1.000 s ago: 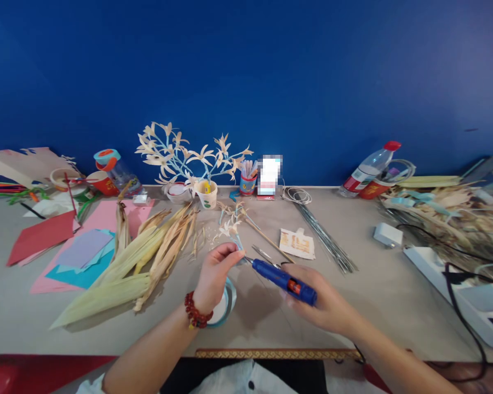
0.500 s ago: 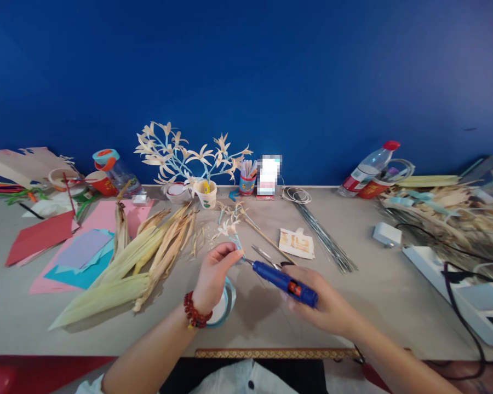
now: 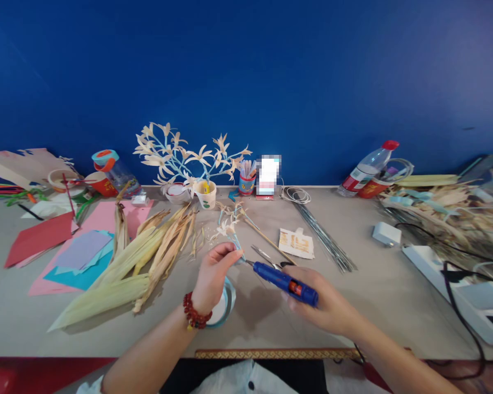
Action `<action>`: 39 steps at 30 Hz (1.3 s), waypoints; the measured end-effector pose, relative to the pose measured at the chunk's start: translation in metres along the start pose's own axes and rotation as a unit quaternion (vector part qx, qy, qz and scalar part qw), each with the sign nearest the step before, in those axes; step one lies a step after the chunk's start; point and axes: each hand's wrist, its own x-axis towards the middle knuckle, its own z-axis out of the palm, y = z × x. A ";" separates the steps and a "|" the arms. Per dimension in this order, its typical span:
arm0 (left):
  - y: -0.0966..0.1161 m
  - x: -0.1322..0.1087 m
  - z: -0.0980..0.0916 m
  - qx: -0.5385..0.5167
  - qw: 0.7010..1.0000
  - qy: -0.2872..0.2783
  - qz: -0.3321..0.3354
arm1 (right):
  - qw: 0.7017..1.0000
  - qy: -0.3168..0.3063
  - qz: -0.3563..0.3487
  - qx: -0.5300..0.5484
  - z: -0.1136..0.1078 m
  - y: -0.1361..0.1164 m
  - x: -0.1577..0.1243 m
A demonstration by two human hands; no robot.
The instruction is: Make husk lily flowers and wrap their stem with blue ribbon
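My left hand [image 3: 213, 273], with a red bead bracelet on its wrist, pinches the pale blue stem of a cream husk flower [image 3: 228, 227]. My right hand [image 3: 316, 301] is wrapped around a blue glue gun [image 3: 285, 283]. Its metal tip points left and sits right by the stem at my left fingertips; whether it touches I cannot tell. Below my left wrist lies a roll of light blue tape [image 3: 230, 303], partly covered by the hand. Just beyond the glue gun are scissors [image 3: 265, 256], their handles partly hidden.
Dry corn husks [image 3: 127, 262] and coloured paper [image 3: 84, 251] spread on the left. A flower arrangement stands in a white cup [image 3: 205, 196] at the back. Wires [image 3: 326, 238], a white packet [image 3: 296, 243], a bottle [image 3: 365, 172] and a power strip [image 3: 431, 276] lie rightward.
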 end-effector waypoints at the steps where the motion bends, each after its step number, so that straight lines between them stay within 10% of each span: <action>1: 0.000 0.000 0.000 -0.001 1.000 -0.002 0.001 | 1.000 -0.001 0.002 0.001 0.000 0.000 0.000; 14: 0.002 -0.001 0.001 -0.012 1.000 -0.006 -0.002 | 0.991 0.005 0.069 -0.115 -0.002 0.017 -0.008; 24: 0.001 -0.001 0.001 -0.014 1.000 -0.009 -0.011 | 0.886 -0.010 0.271 -0.376 -0.021 0.073 -0.044; 39: 0.003 -0.003 0.004 -0.044 0.999 -0.015 -0.026 | 0.917 -0.077 0.213 -0.328 -0.040 0.084 -0.055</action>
